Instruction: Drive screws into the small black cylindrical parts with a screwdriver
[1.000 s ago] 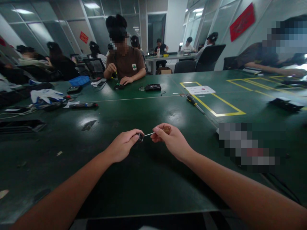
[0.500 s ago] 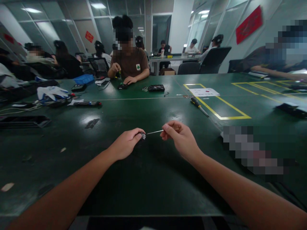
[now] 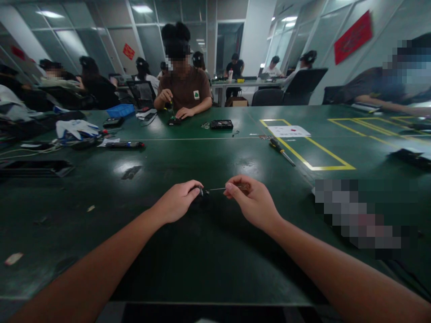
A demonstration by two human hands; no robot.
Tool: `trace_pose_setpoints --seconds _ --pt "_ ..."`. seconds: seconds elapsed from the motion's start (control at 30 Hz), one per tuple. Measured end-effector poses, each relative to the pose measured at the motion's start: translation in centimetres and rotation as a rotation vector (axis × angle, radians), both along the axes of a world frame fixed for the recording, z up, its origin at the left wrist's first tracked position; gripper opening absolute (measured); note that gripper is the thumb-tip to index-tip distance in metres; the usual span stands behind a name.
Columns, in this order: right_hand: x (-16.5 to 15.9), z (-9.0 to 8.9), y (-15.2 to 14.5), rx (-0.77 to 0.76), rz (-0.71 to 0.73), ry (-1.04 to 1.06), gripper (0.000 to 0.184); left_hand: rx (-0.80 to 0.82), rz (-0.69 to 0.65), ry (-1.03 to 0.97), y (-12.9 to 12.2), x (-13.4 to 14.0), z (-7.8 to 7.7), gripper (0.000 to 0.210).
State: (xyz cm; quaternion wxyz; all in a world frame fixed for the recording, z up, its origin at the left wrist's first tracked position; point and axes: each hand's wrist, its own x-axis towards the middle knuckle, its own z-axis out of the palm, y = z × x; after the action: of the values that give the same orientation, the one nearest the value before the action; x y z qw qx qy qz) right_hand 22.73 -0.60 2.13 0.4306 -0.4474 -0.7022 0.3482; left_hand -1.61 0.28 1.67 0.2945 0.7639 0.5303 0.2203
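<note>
My left hand [image 3: 180,201] is closed around a small dark part with a shiny metal face [image 3: 201,191]; most of it is hidden by the fingers. A thin-shafted screwdriver [image 3: 217,189] is pinched in my right hand [image 3: 251,197], its shaft pointing left. Close to the screwdriver's tip, just right of the part, shows a small black piece [image 3: 207,193]; whether it touches the tip I cannot tell. Both hands are low above the green table [image 3: 188,260].
A yellow-black screwdriver [image 3: 282,151] lies beyond my right hand, near a paper sheet [image 3: 288,131]. Opposite, a person [image 3: 183,92] works on a small dark object. White gloves [image 3: 76,129], a blue tray [image 3: 120,110] and a black device [image 3: 222,124] are farther back.
My right hand has moved slightly left and down, and less of the screwdriver's shaft shows. A small black piece now appears between the part and the tip. The view has shifted slightly.
</note>
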Motion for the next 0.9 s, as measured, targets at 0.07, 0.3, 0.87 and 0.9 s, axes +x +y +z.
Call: trace_pose_setpoints --seconds 0.07,0.3,0.87,0.9 --pt "0.1 0.0 0.1 -0.007 -0.019 0.017 0.020 -0.005 0.008 0.016 0.1 -0.1 -0.1 0.038" --pt "0.5 0.2 0.7 -0.034 -0.078 0.082 0.022 -0.051 0.016 0.062 0.0 -0.2 0.0 0.038" --pt "0.9 1.0 0.4 -0.009 -0.068 0.095 0.023 0.229 0.027 0.559 0.7 4.3 -0.3 0.039" --pt "0.9 1.1 0.3 -0.003 -0.070 0.088 0.022 0.229 0.025 0.567 0.9 4.6 -0.3 0.040"
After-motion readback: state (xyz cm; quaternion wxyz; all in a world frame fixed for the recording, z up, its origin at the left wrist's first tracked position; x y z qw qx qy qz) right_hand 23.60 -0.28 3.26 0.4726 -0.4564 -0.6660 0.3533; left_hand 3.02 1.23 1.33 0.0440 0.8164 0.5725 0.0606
